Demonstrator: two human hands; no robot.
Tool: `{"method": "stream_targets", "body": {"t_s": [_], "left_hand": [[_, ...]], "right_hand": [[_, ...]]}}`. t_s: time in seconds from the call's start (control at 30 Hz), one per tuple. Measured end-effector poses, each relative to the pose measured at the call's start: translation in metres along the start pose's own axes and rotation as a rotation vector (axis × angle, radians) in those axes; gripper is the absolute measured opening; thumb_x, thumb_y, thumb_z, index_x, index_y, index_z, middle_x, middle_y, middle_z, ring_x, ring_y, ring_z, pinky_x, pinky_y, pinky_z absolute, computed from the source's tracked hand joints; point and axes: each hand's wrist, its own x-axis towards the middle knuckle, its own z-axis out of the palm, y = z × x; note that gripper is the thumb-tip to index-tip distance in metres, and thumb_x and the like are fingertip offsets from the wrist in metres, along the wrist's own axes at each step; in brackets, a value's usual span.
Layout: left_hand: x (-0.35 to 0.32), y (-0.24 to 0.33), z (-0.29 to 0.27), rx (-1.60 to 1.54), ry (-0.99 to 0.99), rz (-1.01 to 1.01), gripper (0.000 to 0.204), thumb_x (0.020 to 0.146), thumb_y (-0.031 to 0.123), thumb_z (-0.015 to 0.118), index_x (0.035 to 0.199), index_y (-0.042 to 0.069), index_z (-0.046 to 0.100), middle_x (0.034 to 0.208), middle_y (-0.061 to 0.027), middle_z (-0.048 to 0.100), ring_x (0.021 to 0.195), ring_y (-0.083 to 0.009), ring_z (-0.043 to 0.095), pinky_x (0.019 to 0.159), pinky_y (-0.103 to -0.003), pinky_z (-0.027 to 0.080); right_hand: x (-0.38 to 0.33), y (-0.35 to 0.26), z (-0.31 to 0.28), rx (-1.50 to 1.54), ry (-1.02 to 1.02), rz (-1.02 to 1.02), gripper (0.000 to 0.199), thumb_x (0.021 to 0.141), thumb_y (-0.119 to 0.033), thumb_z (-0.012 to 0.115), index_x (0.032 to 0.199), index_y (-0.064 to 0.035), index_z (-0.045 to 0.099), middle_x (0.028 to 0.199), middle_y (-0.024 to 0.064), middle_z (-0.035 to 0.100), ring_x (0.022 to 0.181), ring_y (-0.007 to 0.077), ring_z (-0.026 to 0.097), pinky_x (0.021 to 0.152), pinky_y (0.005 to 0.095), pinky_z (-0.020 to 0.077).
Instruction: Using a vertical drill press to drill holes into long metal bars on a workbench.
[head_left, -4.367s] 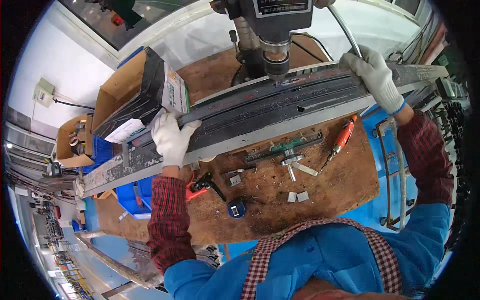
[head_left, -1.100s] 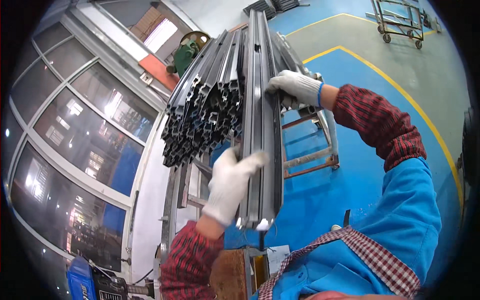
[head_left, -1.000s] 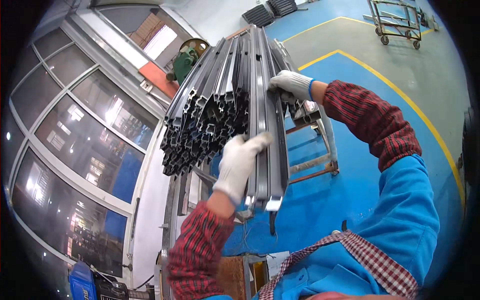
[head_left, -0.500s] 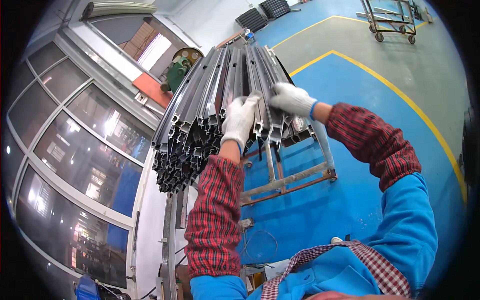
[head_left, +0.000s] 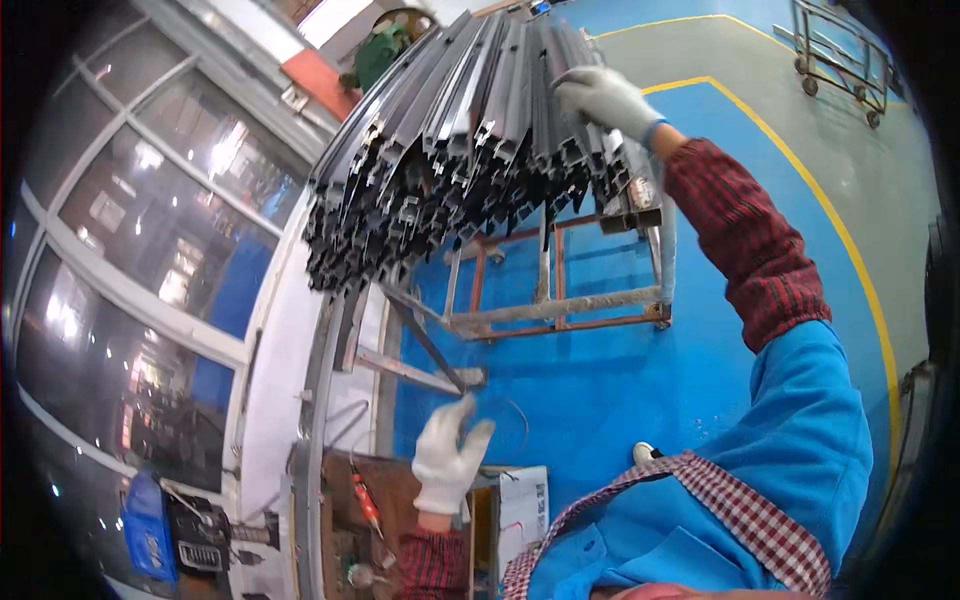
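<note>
A big stack of long dark metal profiles point(head_left: 450, 150) lies on a rusty steel rack point(head_left: 560, 300), their cut ends facing me. My right hand point(head_left: 600, 98), in a white glove, rests flat on top of the stack's right side, its fingers spread over the bars. My left hand point(head_left: 450, 460), also gloved, hangs low and apart from the stack, fingers loosely spread and holding nothing, just above a wooden workbench point(head_left: 345, 520).
The bench carries a red-handled tool point(head_left: 365, 505) and a white box point(head_left: 520, 510). A window wall point(head_left: 150, 260) runs along the left. The blue floor point(head_left: 620, 390) has a yellow line point(head_left: 820, 210), with a wheeled trolley point(head_left: 840, 60) at the far right.
Both hands were laying profiles on the stack. Since then my left hand has let go and dropped down to the bench, while my right hand stays on the stack.
</note>
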Motion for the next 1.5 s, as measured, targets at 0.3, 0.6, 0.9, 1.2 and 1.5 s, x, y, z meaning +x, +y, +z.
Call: {"method": "stream_targets", "body": {"t_s": [0.3, 0.6, 0.9, 1.2, 1.5], "left_hand": [[-0.32, 0.002, 0.041, -0.155, 0.223, -1.277, 0.067, 0.091, 0.047, 0.059, 0.138, -0.001, 0.058, 0.135, -0.0226, 0.065, 0.12, -0.0402, 0.063, 0.104, -0.044, 0.049], [-0.56, 0.167, 0.11, -0.455, 0.592, -1.854, 0.064, 0.089, 0.05, 0.059, 0.135, 0.005, 0.062, 0.127, -0.0145, 0.07, 0.111, -0.0361, 0.066, 0.096, -0.043, 0.051], [-0.7, 0.328, 0.146, -0.631, 1.305, -2.3, 0.061, 0.093, 0.049, 0.062, 0.136, 0.005, 0.062, 0.118, -0.0096, 0.069, 0.095, -0.0241, 0.065, 0.083, -0.036, 0.052], [-0.773, 0.388, 0.143, -0.44, 2.289, -2.272, 0.063, 0.091, 0.043, 0.068, 0.138, 0.002, 0.059, 0.111, -0.0099, 0.068, 0.083, -0.0189, 0.063, 0.074, -0.032, 0.054], [-0.942, 0.385, 0.111, 0.089, 2.137, -2.595, 0.065, 0.089, 0.035, 0.067, 0.142, 0.0, 0.054, 0.125, -0.0183, 0.067, 0.105, -0.0327, 0.067, 0.09, -0.042, 0.054]], "right_hand": [[-0.232, -0.096, 0.078, 0.392, -0.171, -0.149, 0.041, 0.111, -0.031, 0.046, 0.14, -0.0075, 0.063, 0.077, -0.006, 0.051, 0.064, 0.0036, 0.04, 0.057, 0.0178, 0.0327], [-0.562, -0.134, 0.25, 0.138, -1.633, 0.054, 0.029, 0.106, -0.023, 0.054, 0.123, -0.0066, 0.071, 0.07, 0.0007, 0.056, 0.057, 0.0095, 0.046, 0.051, 0.0288, 0.0383], [-0.799, -0.248, 0.294, 0.004, -2.156, -1.254, 0.034, 0.101, -0.03, 0.058, 0.122, -0.0059, 0.071, 0.089, 0.0088, 0.075, 0.068, 0.0249, 0.065, 0.06, 0.0385, 0.0485], [-0.908, -0.316, 0.312, 0.092, -2.345, -1.611, 0.037, 0.096, -0.032, 0.06, 0.12, -0.0065, 0.071, 0.098, 0.01, 0.077, 0.079, 0.0315, 0.069, 0.071, 0.041, 0.0507], [-1.004, -0.385, 0.316, 0.05, -2.301, -1.825, 0.038, 0.095, -0.032, 0.059, 0.119, -0.0057, 0.071, 0.098, 0.0102, 0.076, 0.083, 0.0321, 0.068, 0.072, 0.0412, 0.0506]]}}
